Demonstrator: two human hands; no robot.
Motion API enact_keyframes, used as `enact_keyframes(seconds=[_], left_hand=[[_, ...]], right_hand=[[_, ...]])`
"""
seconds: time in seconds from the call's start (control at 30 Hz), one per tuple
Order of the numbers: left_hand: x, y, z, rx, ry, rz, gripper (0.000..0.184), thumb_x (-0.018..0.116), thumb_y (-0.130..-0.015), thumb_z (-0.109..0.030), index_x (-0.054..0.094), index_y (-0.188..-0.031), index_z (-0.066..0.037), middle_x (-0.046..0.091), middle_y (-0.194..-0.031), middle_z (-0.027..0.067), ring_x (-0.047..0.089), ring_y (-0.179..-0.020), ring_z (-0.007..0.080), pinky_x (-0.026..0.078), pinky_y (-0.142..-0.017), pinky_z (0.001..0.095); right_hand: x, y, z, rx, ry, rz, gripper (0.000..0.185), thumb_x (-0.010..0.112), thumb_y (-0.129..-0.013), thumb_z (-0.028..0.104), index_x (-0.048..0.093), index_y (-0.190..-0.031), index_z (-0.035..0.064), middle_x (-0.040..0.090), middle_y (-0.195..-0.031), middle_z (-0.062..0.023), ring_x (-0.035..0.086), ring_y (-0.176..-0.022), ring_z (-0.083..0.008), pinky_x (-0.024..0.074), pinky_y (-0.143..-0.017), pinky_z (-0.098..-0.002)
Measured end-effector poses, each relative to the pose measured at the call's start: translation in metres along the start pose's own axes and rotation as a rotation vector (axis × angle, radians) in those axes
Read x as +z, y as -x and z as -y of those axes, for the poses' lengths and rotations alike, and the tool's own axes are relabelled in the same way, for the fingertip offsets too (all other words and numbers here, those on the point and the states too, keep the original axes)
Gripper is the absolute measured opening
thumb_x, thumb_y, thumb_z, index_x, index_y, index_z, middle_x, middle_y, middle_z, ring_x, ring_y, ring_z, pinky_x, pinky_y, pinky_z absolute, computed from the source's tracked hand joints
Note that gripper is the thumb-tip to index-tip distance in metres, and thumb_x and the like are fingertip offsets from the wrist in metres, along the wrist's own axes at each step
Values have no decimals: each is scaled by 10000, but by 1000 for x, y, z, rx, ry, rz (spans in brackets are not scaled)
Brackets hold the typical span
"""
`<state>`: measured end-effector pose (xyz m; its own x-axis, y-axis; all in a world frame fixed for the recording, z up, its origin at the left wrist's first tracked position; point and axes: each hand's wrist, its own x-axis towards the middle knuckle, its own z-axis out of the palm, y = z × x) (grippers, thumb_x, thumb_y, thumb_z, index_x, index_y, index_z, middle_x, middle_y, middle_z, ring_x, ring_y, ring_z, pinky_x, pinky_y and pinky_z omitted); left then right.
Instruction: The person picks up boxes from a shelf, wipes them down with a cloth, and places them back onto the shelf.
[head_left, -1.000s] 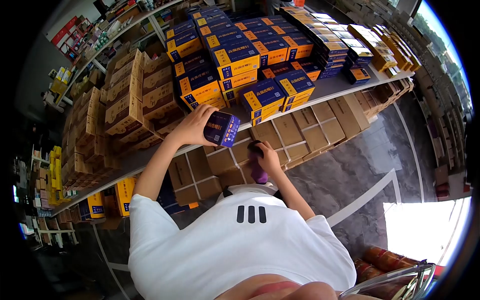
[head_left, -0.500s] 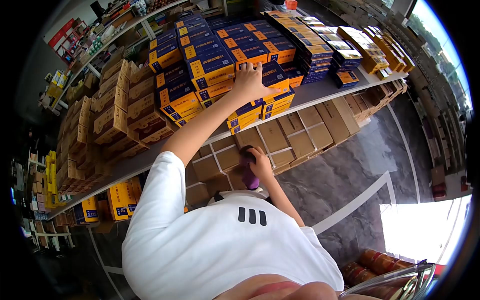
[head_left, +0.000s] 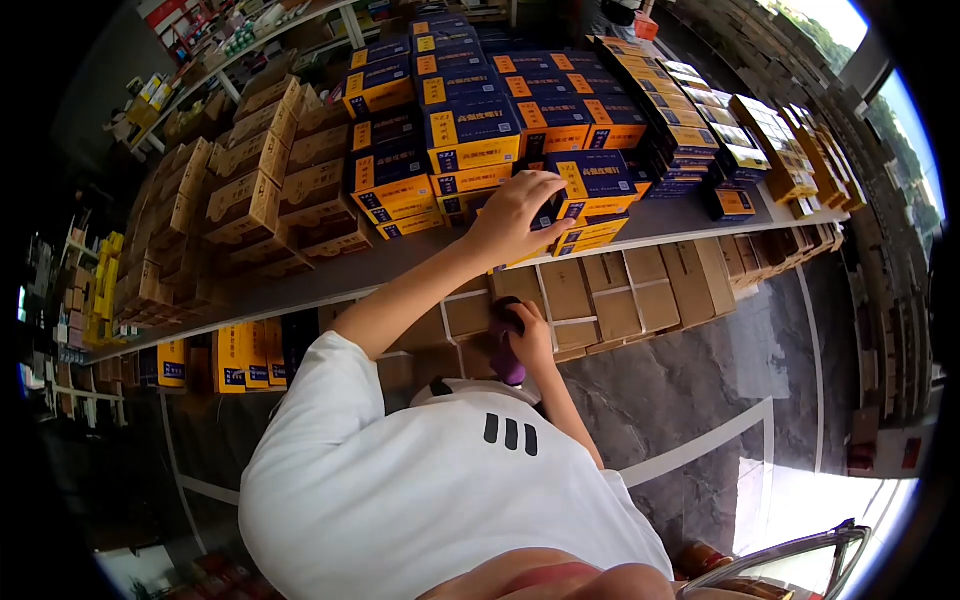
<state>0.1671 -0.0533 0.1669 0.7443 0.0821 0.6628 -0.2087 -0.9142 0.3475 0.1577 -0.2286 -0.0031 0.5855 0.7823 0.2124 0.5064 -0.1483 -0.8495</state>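
My left hand (head_left: 512,222) is at the shelf's front, thumb and fingers apart, fingertips beside the left end of a blue-and-yellow box (head_left: 597,178). That box lies on top of a short stack of similar boxes (head_left: 592,236). The hand hides part of the boxes behind it, and whether its fingertips touch the box is hard to tell. Lower down, in front of my body, my right hand (head_left: 530,335) is closed around a purple object with a dark rounded top (head_left: 508,362).
Stacked blue-and-yellow boxes (head_left: 472,128) and brown cartons (head_left: 245,205) stand on the grey shelf (head_left: 290,296). Strapped cardboard cartons (head_left: 612,300) are below its edge. Thinner boxes (head_left: 680,130) are stacked to the right.
My left hand held a dark blue box, then reached over the boxes on the right; now its fingers are at the top box's left end. My right hand still holds the purple object. The view has shifted.
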Motion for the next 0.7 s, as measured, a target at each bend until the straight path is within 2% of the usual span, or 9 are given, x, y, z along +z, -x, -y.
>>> enact_keyframes(seconds=[0.07,0.13,0.2,0.27,0.3,0.43,0.53,0.63,0.7], left_hand=[[-39,29,11,-56,-23,-182,294,668,-889,-204,595,-1101,-14,632,-1068,107,611,-1000,246,492,-864,364],[-78,53,38,-236,-7,-316,220,636,-911,-150,601,-1077,-11,623,-974,85,611,-910,200,491,-797,315],[-109,72,76,-389,-44,-414,218,610,-936,-163,591,-1087,-6,604,-912,68,597,-862,172,482,-770,293],[-130,87,114,-537,20,-491,239,605,-941,-229,581,-1047,-16,590,-990,91,594,-910,203,487,-820,315],[-138,93,132,-556,-75,-470,281,591,-953,-264,568,-1089,-20,571,-1043,92,574,-969,210,468,-870,339],[-158,85,203,-700,50,-458,536,625,-919,-400,500,-1252,1,519,-1242,173,509,-1193,279,424,-1018,381],[-170,59,253,-857,58,-381,995,734,-769,-544,283,-1446,29,405,-1395,257,421,-1306,341,365,-1081,440],[-179,32,283,-929,119,-187,1277,809,-644,-588,73,-1513,-9,249,-1518,251,297,-1399,338,304,-1122,453],[-181,25,306,-920,117,-161,1317,826,-623,-575,44,-1506,11,250,-1510,270,301,-1396,347,307,-1125,435]], right_hand=[[4,-8,15,-39,-13,29,439,591,-670,-53,607,-1096,51,582,-1107,-159,589,-974,-407,500,-823,-442],[10,-16,33,-95,-37,64,446,586,-671,-56,604,-1104,49,582,-1108,-157,587,-983,-406,499,-832,-439],[18,-24,51,-121,-78,121,443,582,-671,-67,606,-1101,38,582,-1109,-164,582,-1005,-409,493,-853,-424],[27,-32,64,-150,-114,171,441,578,-672,-78,607,-1099,27,582,-1111,-172,576,-1027,-412,487,-875,-408],[32,-34,69,-169,-125,219,443,577,-671,-77,609,-1099,31,583,-1106,-166,577,-1022,-409,488,-875,-406],[50,-42,76,-203,-120,310,446,581,-667,-71,611,-1099,36,584,-1093,-156,579,-1007,-402,490,-871,-396],[59,-47,80,-214,-95,323,450,586,-665,-69,611,-1102,37,583,-1101,-156,579,-1013,-402,490,-869,-394],[65,-48,83,-192,-98,257,460,585,-659,-74,614,-1103,42,583,-1133,-171,575,-1044,-402,488,-885,-393],[66,-45,81,-178,-89,226,461,585,-656,-74,614,-1102,41,582,-1138,-177,574,-1050,-403,487,-889,-394]])
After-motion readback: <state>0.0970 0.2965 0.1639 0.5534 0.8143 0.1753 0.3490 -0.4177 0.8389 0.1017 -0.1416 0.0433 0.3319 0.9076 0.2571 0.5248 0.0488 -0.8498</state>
